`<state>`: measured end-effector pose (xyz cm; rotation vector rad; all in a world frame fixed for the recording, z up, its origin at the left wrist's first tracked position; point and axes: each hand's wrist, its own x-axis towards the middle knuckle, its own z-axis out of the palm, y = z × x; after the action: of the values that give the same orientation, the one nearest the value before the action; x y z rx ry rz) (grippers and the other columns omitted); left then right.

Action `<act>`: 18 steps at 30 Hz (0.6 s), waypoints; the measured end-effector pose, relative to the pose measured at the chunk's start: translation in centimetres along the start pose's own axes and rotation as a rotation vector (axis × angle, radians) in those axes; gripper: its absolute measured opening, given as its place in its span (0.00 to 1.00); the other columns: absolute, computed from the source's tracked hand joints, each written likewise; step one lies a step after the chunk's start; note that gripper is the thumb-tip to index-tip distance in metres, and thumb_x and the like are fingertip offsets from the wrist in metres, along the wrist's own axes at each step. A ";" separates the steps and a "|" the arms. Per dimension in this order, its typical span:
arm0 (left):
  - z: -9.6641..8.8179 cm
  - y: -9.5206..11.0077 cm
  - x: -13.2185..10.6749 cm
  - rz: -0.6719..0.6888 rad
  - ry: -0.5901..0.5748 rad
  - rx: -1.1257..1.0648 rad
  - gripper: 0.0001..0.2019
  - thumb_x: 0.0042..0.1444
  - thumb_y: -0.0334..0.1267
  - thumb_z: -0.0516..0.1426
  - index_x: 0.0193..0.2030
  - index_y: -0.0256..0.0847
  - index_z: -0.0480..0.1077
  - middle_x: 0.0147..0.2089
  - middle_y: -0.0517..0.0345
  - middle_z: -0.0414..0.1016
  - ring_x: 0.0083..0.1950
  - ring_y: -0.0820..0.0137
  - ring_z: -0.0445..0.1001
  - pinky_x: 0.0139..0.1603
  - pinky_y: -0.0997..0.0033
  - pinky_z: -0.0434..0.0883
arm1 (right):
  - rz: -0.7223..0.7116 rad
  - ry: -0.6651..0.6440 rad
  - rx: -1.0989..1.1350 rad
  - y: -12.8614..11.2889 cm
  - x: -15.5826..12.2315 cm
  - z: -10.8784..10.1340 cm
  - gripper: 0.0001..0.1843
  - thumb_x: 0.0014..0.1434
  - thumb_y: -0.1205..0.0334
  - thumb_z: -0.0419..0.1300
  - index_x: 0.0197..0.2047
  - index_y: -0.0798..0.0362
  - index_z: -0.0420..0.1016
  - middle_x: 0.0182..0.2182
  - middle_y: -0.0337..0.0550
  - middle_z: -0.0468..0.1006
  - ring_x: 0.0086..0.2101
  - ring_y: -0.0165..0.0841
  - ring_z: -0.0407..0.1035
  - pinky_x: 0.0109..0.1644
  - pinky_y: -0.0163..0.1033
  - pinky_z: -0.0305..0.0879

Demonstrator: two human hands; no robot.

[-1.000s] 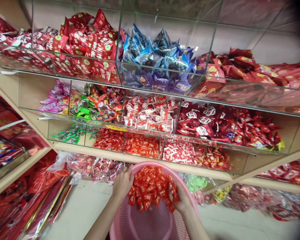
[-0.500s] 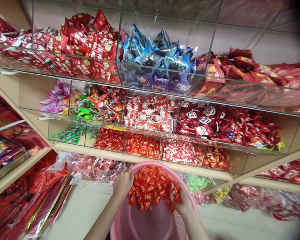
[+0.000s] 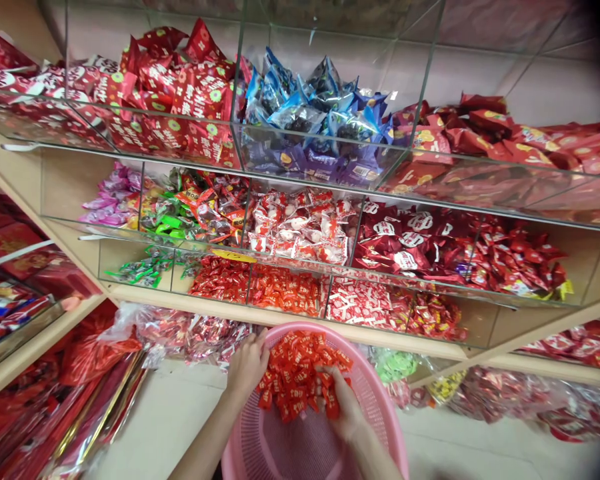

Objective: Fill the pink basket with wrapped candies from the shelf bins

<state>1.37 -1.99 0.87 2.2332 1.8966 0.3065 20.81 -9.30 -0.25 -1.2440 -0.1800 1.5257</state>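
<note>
A pink plastic basket [image 3: 383,413] with slatted walls stands low in front of the shelves. Its far half holds a heap of small red-orange wrapped candies [image 3: 293,373], while the near part of its bottom is bare. My left hand [image 3: 249,363] grips the basket's rim at the far left, its fingers bent over the edge and partly hidden. Inside the basket, my right hand [image 3: 344,403] is curled around some of the candies at the heap's right side; a few red wrappers show between its fingers.
Glass-fronted shelves hold red snack bags [image 3: 180,87], blue bags [image 3: 310,107] and dark red packets [image 3: 410,240]. Similar red-orange candies [image 3: 285,290] fill a bottom bin above the basket. Clear bags of sweets [image 3: 500,397] lie on the floor under the wooden shelf edge [image 3: 290,320].
My right hand has moved left from the basket's right wall, further into the heap, with candies in its fingers. My left hand stays on the rim.
</note>
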 end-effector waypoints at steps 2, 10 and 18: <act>0.1 0.0 0.0 -0.004 0.001 -0.008 0.21 0.64 0.38 0.44 0.62 0.43 0.63 0.50 0.48 0.73 0.43 0.66 0.75 0.40 0.71 0.69 | 0.066 -0.006 -0.021 -0.4 0.2 0.2 0.12 0.45 0.56 0.66 0.32 0.53 0.74 0.20 0.35 0.73 0.18 0.25 0.62 0.17 0.29 0.53; 0.3 -0.2 0.0 0.001 0.010 -0.014 0.21 0.63 0.38 0.45 0.62 0.44 0.62 0.50 0.48 0.73 0.44 0.67 0.74 0.41 0.72 0.68 | 0.118 -0.057 -0.041 -0.9 0.8 -0.2 0.12 0.51 0.54 0.58 0.31 0.54 0.75 0.21 0.40 0.76 0.18 0.28 0.64 0.17 0.31 0.54; -0.1 0.0 0.0 0.006 0.000 -0.015 0.21 0.64 0.38 0.44 0.62 0.43 0.62 0.50 0.48 0.73 0.43 0.68 0.75 0.41 0.72 0.69 | 0.136 -0.055 -0.019 -0.5 0.4 -0.1 0.13 0.40 0.61 0.71 0.27 0.55 0.73 0.18 0.35 0.73 0.16 0.23 0.62 0.16 0.26 0.54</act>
<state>1.33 -1.99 0.98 2.2303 1.8815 0.3199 21.25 -8.85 -0.19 -1.2508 -0.1489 1.6797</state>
